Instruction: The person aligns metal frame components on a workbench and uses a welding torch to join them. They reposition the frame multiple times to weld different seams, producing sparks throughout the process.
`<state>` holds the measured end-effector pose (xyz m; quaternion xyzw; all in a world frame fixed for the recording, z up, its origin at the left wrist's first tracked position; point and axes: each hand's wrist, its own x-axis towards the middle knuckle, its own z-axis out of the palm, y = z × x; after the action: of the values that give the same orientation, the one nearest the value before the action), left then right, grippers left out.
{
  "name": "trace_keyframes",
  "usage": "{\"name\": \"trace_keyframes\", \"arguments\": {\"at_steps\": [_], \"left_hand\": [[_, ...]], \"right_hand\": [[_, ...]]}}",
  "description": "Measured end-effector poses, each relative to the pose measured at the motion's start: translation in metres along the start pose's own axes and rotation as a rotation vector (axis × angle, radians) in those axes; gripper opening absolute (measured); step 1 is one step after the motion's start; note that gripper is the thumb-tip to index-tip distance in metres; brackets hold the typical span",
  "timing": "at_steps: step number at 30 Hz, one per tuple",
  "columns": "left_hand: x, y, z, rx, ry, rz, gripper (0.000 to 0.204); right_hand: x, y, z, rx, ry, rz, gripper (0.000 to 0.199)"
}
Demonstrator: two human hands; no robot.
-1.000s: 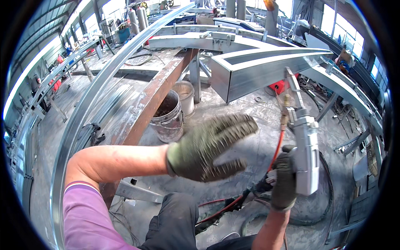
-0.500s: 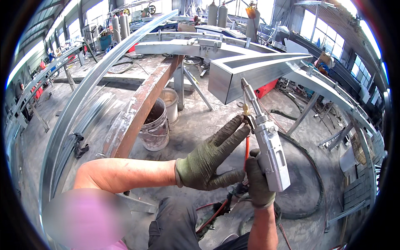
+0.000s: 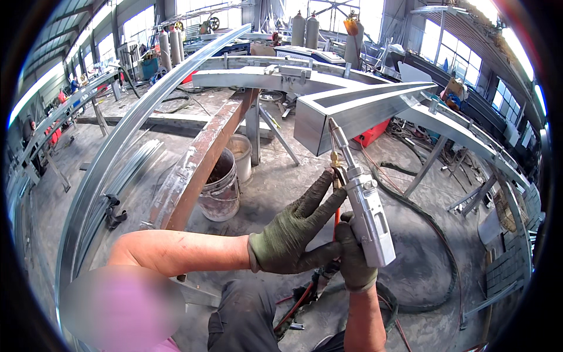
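Right grip (image 3: pixel 358 258): closed about the handle of a silver tool (image 3: pixel 370 217), most of it beside and above the glove. Left grip (image 3: pixel 293 234): wide, fingers straight, thumb apart, holding nothing that shows. Its fingertips reach the brass fitting (image 3: pixel 335 159) beside the tool; touching or just short, cannot tell.

Ahead of the right grip: metal box section (image 3: pixel 366 120), its near end facing back toward the hands. Tool tip lies by the corner of that end; contact not clear. An orange hose (image 3: pixel 336 215) runs between the two grips; its join to the fitting is partly hidden.

Progress, as judged: tool in hand and lined up near the corner. Section already formed as a box, end face in place. No spark or glow at the tip. A dark line marks the corner edge; whether that seam is finished or left to do, cannot tell.

Left of and beyond the left grip: bucket (image 3: pixel 220 198), brown beam (image 3: pixel 202 161).
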<state>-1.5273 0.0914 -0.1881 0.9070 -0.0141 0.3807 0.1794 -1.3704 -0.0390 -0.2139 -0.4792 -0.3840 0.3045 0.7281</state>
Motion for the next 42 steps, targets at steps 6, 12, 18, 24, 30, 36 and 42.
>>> {"name": "trace_keyframes", "arguments": {"at_steps": [6,12,18,24,30,36,42], "left_hand": [[-0.001,0.002,-0.002,-0.011,-0.005,0.007,0.102],[-0.005,-0.002,-0.001,0.010,-0.021,-0.007,0.100],[-0.005,-0.003,-0.005,0.013,-0.011,-0.001,0.099],[-0.007,-0.008,-0.005,0.008,-0.001,0.019,0.098],[-0.007,-0.004,-0.007,0.005,-0.009,0.018,0.100],[-0.007,-0.007,-0.004,0.036,-0.014,0.036,0.102],[-0.006,-0.003,-0.006,0.042,-0.029,0.034,0.106]], "right_hand": [[-0.001,0.003,0.000,-0.054,0.006,-0.019,0.015],[0.002,0.014,-0.002,-0.112,0.008,-0.020,0.009],[0.001,0.007,0.006,-0.097,0.010,-0.013,0.007],[0.003,0.016,0.005,-0.138,-0.001,-0.024,0.007],[0.001,0.015,0.005,-0.163,-0.006,-0.071,0.006],[0.000,0.006,0.004,-0.082,-0.006,-0.028,0.004],[0.005,0.012,-0.004,-0.182,-0.014,-0.108,0.004]]}}
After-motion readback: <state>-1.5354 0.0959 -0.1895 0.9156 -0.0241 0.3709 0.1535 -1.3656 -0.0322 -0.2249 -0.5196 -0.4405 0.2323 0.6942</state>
